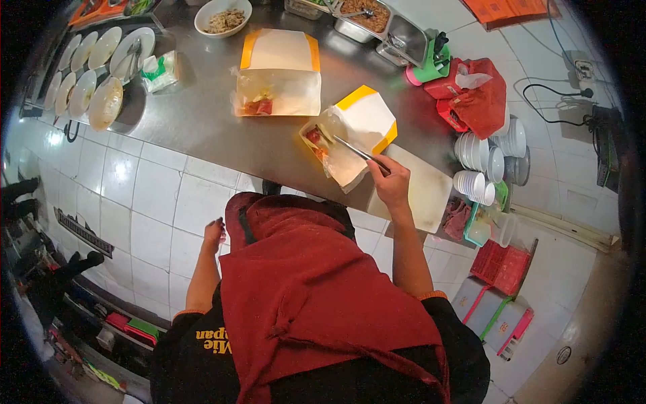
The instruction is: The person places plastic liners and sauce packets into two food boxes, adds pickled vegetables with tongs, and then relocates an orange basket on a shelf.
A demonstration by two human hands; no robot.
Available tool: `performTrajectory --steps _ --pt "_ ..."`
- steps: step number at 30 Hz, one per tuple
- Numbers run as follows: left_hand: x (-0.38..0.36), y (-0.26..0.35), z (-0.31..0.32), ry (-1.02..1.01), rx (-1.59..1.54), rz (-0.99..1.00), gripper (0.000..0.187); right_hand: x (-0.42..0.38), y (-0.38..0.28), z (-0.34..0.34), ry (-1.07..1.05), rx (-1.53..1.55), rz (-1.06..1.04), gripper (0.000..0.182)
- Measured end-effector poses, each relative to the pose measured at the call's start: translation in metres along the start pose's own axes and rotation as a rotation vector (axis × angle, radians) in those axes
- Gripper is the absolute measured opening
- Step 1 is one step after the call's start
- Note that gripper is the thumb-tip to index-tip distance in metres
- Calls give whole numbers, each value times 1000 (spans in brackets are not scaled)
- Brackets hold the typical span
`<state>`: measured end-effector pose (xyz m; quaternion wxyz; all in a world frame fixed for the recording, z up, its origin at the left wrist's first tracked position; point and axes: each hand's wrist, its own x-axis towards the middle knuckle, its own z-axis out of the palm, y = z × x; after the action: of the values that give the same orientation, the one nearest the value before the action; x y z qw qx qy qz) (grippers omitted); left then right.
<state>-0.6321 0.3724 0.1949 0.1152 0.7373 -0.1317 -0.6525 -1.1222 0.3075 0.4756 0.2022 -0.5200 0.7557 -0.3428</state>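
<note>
My right hand (390, 183) grips metal tongs (358, 153) whose tips reach into an open paper food box (353, 135) lined with plastic and holding red food. A second open paper box (277, 84) with red food lies further back on the steel counter (202, 121). My left hand (214, 236) hangs down beside my red apron, fingers loosely apart, holding nothing.
A white cutting board (424, 195) lies under my right hand. White plates (87, 74) are stacked at the left, small bowls (488, 155) at the right. A bowl of food (222, 17), metal trays (367, 17), red bags (474, 97) and a tissue box (160, 71) stand at the back.
</note>
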Motion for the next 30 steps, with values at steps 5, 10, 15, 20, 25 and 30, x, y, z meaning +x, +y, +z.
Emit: performTrajectory --steps 5,10,15,20,25,30 --pt "-10 -18 -9 -75 -18 -38 24 -1 0 -6 8 47 19 19" --pt "-14 -1 3 0 31 -10 25 -2 4 -10 21 45 -18 18" --pt "-13 26 13 -51 28 111 27 -9 5 -33 56 228 139 16" --pt "-24 51 25 -42 129 142 26 -27 1 -99 309 249 265 15" --pt "13 50 16 -339 476 302 47 -70 28 -221 758 32 318 18" --pt "-7 102 67 -261 511 165 35 -138 84 -364 1071 -300 346 19"
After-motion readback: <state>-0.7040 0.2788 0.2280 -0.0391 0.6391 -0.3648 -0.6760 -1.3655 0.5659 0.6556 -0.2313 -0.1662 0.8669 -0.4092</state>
